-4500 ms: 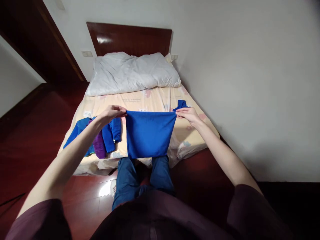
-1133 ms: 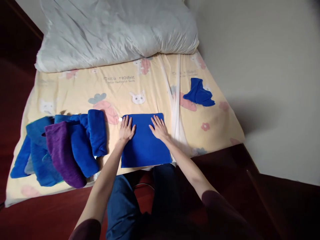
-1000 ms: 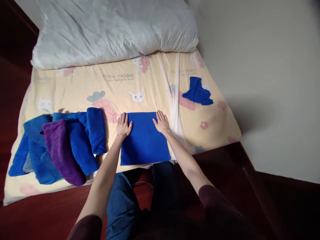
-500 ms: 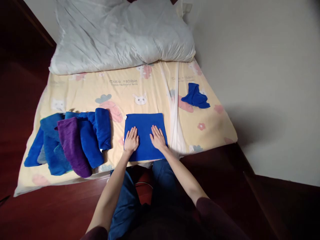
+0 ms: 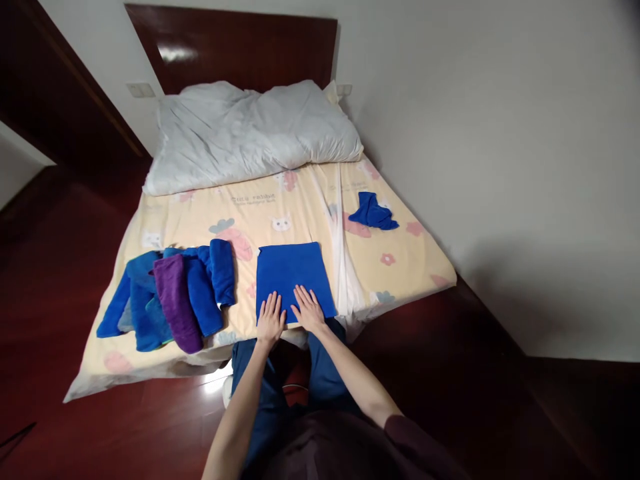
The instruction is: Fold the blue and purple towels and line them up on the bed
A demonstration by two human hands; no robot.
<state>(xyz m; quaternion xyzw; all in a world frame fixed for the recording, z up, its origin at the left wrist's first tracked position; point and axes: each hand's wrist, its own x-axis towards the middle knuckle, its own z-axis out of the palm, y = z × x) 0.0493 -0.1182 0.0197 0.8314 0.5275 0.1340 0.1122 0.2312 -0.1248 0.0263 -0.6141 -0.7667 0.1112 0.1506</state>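
Note:
A blue towel lies spread flat on the bed in front of me, a small white tag at its far left corner. My left hand rests palm down on its near left part, fingers stretched out. Beside it, my right hand also lies flat on the near part of the towel, fingers spread. To the left sits a pile of rolled or folded towels, with a purple towel on top of several blue ones.
A crumpled blue cloth lies on the right side of the patterned bed sheet. A grey-white quilt is bunched before the dark headboard. The wall stands along the right.
Both hands have slid toward the near edge of the blue towel and closer together. The view has tilted up, so the headboard now shows.

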